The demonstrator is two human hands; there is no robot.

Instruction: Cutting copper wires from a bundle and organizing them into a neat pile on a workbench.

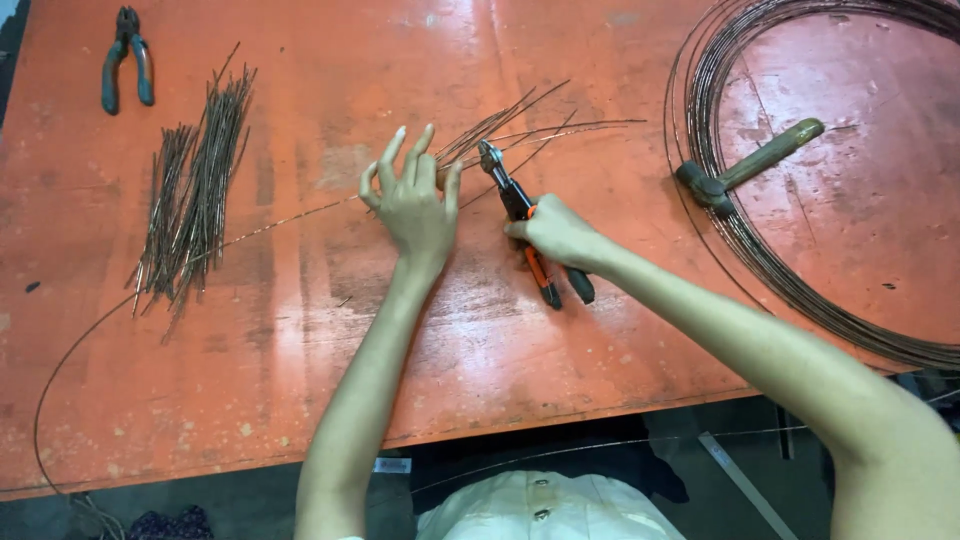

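Standing next to the bench here, looking down at a beat-up orange table [300, 380] w/ scuffed paint. Person's left hand [415, 205] is flat-ish on the top w/ fingers spread and loose, not gripping anything, fingertips resting on a small fan of cut wire pieces [500, 125] that lie right at the middle of the table. Right hand [558, 232] is wrapped tight around the orange and black handles of a pair of wire cutters [520, 215], nose pointing up toward that same fan of pieces, cutter head just beside the left thumb. Can't tell if the cutter blades are biting on a wire or not, too small. A long thin wire [150, 285] runs from under the left hand across the table to the left and curls down off the front edge. Left of that there's a bigger bundle of cut wire lengths [190, 200] lying loose, well apart from both hands. Top left corner has blue-handled pliers [127, 60], untouched. Over on the right a big coil of wire [740, 230] takes up that whole side, w/ a hammer [750, 165] lying across its rim, wooden handle pointing inward.
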